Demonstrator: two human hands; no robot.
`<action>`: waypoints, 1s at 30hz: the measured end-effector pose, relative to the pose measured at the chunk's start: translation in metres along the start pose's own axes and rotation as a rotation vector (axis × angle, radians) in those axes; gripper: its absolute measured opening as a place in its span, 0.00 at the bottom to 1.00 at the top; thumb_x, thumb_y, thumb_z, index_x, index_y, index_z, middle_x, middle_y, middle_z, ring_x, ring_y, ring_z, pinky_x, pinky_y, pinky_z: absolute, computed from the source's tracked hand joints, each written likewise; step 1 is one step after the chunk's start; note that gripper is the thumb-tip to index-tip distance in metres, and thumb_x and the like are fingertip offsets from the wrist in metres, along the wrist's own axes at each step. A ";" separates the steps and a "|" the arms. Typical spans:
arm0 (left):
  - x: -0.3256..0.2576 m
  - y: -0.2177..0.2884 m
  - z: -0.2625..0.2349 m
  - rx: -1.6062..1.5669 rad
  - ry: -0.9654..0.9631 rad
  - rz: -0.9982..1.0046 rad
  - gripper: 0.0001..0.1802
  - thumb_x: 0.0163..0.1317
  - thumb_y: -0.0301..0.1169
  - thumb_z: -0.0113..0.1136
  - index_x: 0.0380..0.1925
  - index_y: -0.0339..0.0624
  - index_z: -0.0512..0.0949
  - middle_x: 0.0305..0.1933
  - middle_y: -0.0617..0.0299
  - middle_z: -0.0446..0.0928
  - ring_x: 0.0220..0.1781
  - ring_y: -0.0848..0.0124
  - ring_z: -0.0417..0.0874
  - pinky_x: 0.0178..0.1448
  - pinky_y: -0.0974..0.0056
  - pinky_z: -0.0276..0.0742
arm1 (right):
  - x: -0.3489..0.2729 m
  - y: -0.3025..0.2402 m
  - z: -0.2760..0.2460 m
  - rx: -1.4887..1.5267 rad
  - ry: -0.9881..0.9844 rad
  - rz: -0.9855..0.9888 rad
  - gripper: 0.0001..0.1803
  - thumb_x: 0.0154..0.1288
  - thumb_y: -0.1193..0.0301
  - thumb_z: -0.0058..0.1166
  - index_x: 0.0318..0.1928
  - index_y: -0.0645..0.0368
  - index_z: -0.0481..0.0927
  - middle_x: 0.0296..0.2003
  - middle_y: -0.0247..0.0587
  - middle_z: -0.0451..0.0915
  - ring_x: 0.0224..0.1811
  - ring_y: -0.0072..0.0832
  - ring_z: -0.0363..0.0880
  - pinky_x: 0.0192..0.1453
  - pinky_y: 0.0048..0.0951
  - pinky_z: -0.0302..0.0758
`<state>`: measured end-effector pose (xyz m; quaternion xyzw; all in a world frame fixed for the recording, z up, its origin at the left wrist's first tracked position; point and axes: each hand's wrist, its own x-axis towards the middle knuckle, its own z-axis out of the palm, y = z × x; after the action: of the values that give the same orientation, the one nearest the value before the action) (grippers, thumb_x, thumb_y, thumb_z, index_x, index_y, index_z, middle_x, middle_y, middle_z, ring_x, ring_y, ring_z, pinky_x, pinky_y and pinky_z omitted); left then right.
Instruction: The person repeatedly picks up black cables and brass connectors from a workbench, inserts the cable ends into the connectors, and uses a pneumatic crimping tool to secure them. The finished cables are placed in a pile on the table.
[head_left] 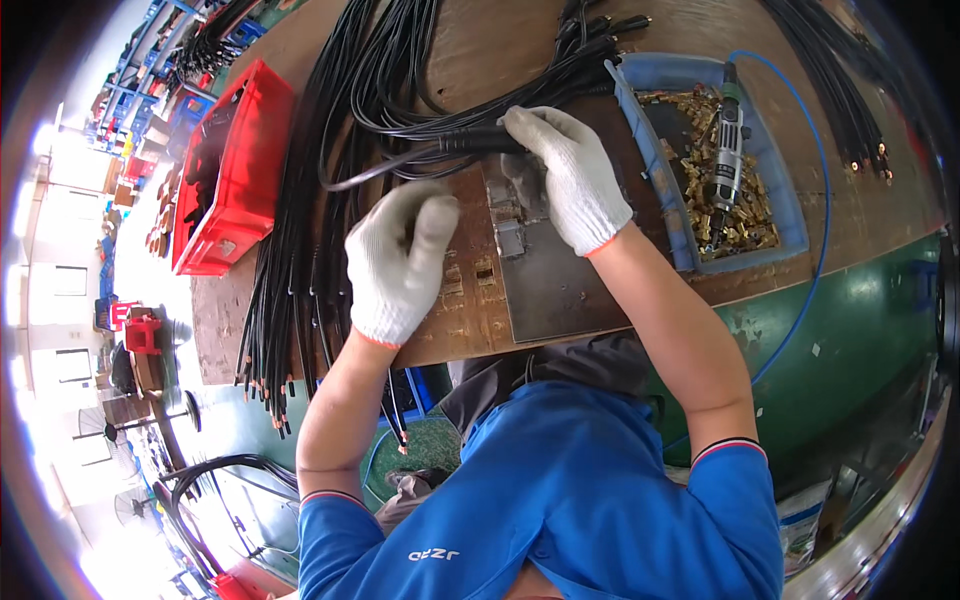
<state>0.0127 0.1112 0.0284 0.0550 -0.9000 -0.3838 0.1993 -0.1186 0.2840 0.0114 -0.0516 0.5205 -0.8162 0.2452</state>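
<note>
My right hand (575,175), in a white knit glove, pinches the thick black end of a cable (480,140) above the metal plate. From there the cable bends left in a loop. To the left, my gloved left hand (395,265) hovers over the table edge, its fingers loosely curled and slightly blurred, the thumb apart from them. Nothing shows in that hand. Beneath my right hand, small metal fixture blocks (511,238) sit on the dark metal plate (565,290). A big bundle of black cables (345,95) lies beyond and beside my left hand.
At right a blue tray (790,225) holds many brass parts (750,200) and a silver power tool (728,150) on a blue hose (826,190). A red crate (245,165) with black pieces stands at left. More cables (830,80) lie far right. Cable ends hang over the wooden table's (225,330) front.
</note>
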 end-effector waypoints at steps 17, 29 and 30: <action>0.134 -0.056 0.102 -0.868 -0.254 -0.290 0.26 0.83 0.52 0.54 0.32 0.43 0.78 0.26 0.66 0.72 0.25 0.75 0.67 0.31 0.65 0.65 | 0.113 0.040 -0.021 0.088 -0.044 -0.037 0.24 0.82 0.51 0.49 0.50 0.57 0.88 0.42 0.35 0.87 0.39 0.26 0.82 0.46 0.30 0.78; 0.123 -0.066 0.113 -0.579 -0.180 -0.091 0.13 0.70 0.25 0.52 0.41 0.30 0.85 0.34 0.63 0.85 0.37 0.78 0.81 0.40 0.66 0.78 | 0.096 0.059 -0.012 -0.194 -0.089 -0.340 0.19 0.79 0.63 0.53 0.42 0.68 0.88 0.36 0.35 0.85 0.41 0.21 0.79 0.51 0.27 0.76; 0.116 -0.062 0.117 -0.608 -0.130 -0.057 0.12 0.71 0.24 0.52 0.40 0.30 0.85 0.35 0.63 0.86 0.38 0.78 0.81 0.41 0.66 0.78 | 0.095 0.058 -0.014 -0.253 -0.107 -0.356 0.19 0.79 0.63 0.53 0.42 0.67 0.87 0.36 0.35 0.85 0.41 0.21 0.79 0.51 0.28 0.76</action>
<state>-0.1440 0.1167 -0.0519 -0.0065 -0.7528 -0.6436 0.1380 -0.1862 0.2324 -0.0621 -0.2163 0.5878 -0.7709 0.1160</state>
